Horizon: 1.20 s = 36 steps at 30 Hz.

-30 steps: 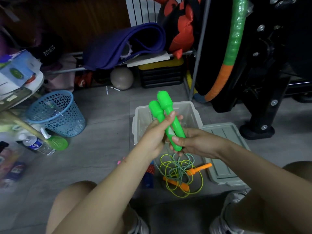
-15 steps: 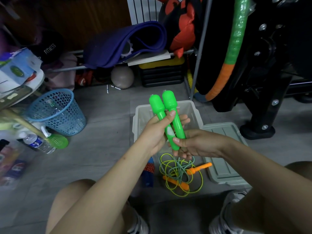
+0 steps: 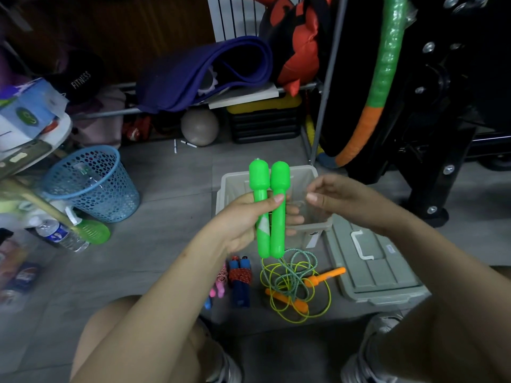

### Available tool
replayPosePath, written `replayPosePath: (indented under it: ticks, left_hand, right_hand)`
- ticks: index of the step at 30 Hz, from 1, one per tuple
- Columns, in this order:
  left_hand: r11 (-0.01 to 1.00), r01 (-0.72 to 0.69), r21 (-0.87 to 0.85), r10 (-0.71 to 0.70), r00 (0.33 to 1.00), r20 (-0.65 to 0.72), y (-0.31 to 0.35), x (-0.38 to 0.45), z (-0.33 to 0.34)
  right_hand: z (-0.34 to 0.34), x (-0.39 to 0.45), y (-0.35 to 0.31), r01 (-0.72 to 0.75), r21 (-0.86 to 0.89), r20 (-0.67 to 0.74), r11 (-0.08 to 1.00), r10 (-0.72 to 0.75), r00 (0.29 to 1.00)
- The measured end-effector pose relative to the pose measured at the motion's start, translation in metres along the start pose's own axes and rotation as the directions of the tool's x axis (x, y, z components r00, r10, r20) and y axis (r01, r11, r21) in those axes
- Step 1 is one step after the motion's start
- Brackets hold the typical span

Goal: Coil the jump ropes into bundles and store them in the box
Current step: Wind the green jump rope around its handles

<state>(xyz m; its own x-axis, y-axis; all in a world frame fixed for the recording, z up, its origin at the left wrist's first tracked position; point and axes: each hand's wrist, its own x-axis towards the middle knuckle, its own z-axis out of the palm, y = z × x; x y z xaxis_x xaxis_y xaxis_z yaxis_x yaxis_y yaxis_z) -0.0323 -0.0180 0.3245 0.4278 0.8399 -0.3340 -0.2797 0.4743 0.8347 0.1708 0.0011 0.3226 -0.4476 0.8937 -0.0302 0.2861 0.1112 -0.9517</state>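
Gripping both green handles (image 3: pixel 269 211) upright in left hand (image 3: pixel 243 219), frame centre; right hand (image 3: pixel 337 201) hovering beside, loosely curled, holding nothing. Green cord (image 3: pixel 293 275) trailing to tangle below. We're advising: be keeping handles paired, winding even loops. Box (image 3: pixel 229 186) waiting just behind.

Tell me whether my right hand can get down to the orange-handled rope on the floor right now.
Probably yes. The right hand holds nothing and hovers over the box, and the orange-handled rope lies uncovered on the floor below it, though the green rope's cord is tangled across it.
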Motion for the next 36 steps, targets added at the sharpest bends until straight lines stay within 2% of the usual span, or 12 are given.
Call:
replayPosePath:
  ticks: [2,3,8,12,14,16,18,22,25,28,33,36]
  left_hand:
    - [0.999,0.034,0.006,-0.034,0.998,0.057,0.000,-0.004,0.003]
    - [0.999,0.053,0.013,-0.054,0.994,0.094,0.000,-0.006,0.005]
    - [0.996,0.090,0.022,-0.092,0.952,0.292,-0.001,-0.010,0.005]
    - [0.994,0.109,-0.029,-0.084,0.885,0.458,0.001,-0.009,-0.001]
    - [0.992,0.112,-0.051,-0.075,0.878,0.472,0.001,-0.009,-0.001]
    - [0.992,0.107,-0.067,-0.071,0.909,0.411,0.001,-0.007,0.001]
    - [0.996,0.086,-0.036,-0.072,0.954,0.290,0.001,-0.005,0.002]
    - [0.999,0.042,0.018,-0.043,0.998,0.050,-0.003,0.002,0.006]
    - [0.999,0.002,0.036,0.001,0.994,-0.106,-0.005,0.006,0.006]
    - [0.999,-0.018,0.049,0.026,0.986,-0.166,-0.008,0.008,0.006]
    - [0.998,-0.044,0.045,0.055,0.956,-0.290,-0.009,0.014,0.007]
    - [0.993,-0.122,0.000,0.116,0.943,-0.312,-0.009,0.016,0.010]
  right_hand:
    - [0.001,0.003,0.006,0.104,-0.077,-0.096,0.992,-0.111,0.989]
    - [0.001,0.004,0.006,0.121,-0.063,-0.081,0.991,-0.126,0.989]
    - [0.015,0.006,0.000,-0.012,0.343,0.069,0.939,-0.013,0.998]
    - [0.025,0.007,-0.007,-0.076,0.469,0.100,0.880,0.032,0.994]
    - [0.030,0.006,-0.010,-0.085,0.558,0.121,0.826,0.021,0.992]
    - [0.039,0.004,-0.013,-0.096,0.630,0.082,0.771,0.057,0.995]
    - [0.049,0.004,-0.008,-0.073,0.661,-0.046,0.747,0.137,0.990]
    - [0.058,0.006,0.003,-0.131,0.450,-0.290,0.884,0.283,0.914]
    - [0.059,0.005,0.009,-0.099,0.117,-0.357,0.988,0.135,0.924]
    - [0.061,0.003,0.009,-0.075,-0.144,-0.373,0.987,0.016,0.928]
    - [0.060,0.002,0.008,-0.121,-0.070,-0.483,0.990,0.073,0.872]
    - [0.065,0.000,0.005,-0.059,-0.101,-0.443,0.993,0.008,0.896]
